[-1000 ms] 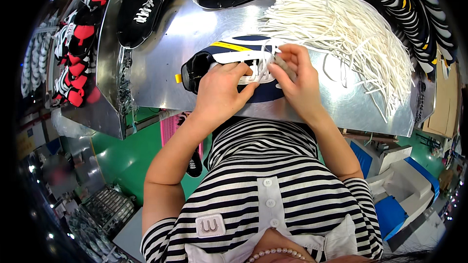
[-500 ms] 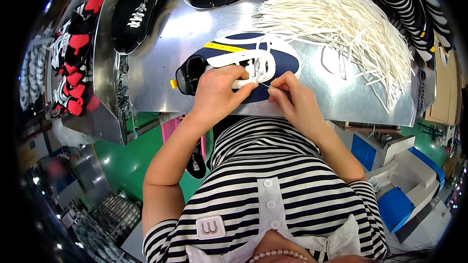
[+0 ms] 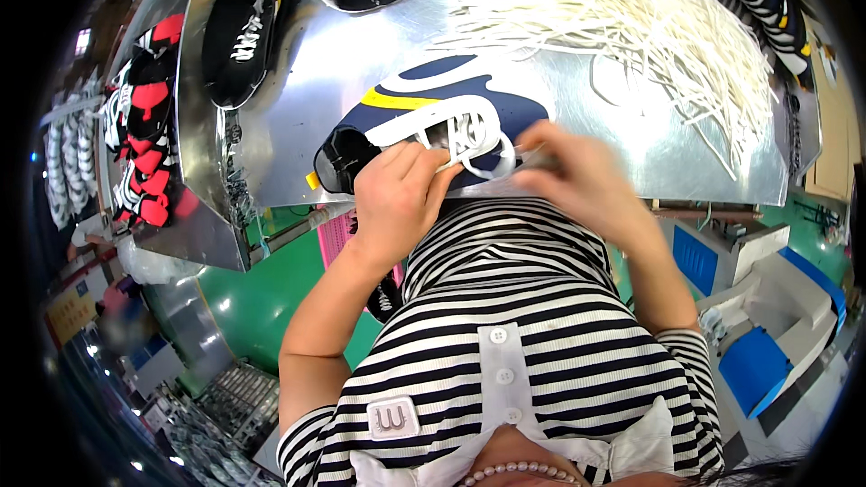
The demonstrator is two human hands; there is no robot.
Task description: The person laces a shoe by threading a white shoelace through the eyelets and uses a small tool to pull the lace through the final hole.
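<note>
A navy shoe upper (image 3: 519, 106) with white overlays and a yellow stripe lies on the metal table, its black-lined heel opening to the left. White lace (image 3: 492, 140) crosses its throat and forms a loose loop beside the lower eyelet edge. My left hand (image 3: 397, 194) is closed at that edge, pinching the upper near the lace. To the right of the loop, my right hand (image 3: 582, 179) is smeared by motion, its fingers closed on a thin tool, metal in the earlier picture and now blurred. Whether it also grips lace is hidden by the blur.
A big pile of loose white laces (image 3: 613, 45) spreads over the metal table (image 3: 298, 140) at far right. Two black soled pieces, one a laced shoe (image 3: 239, 54), lie at far left. Striped dark shoe parts (image 3: 767, 13) line the right edge; red-and-black ones (image 3: 144, 126) hang left.
My right hand has moved right, away from the eyelet edge, and a lace loop now stands out there. The shoe upper is tilted more, and the view has shifted slightly.
</note>
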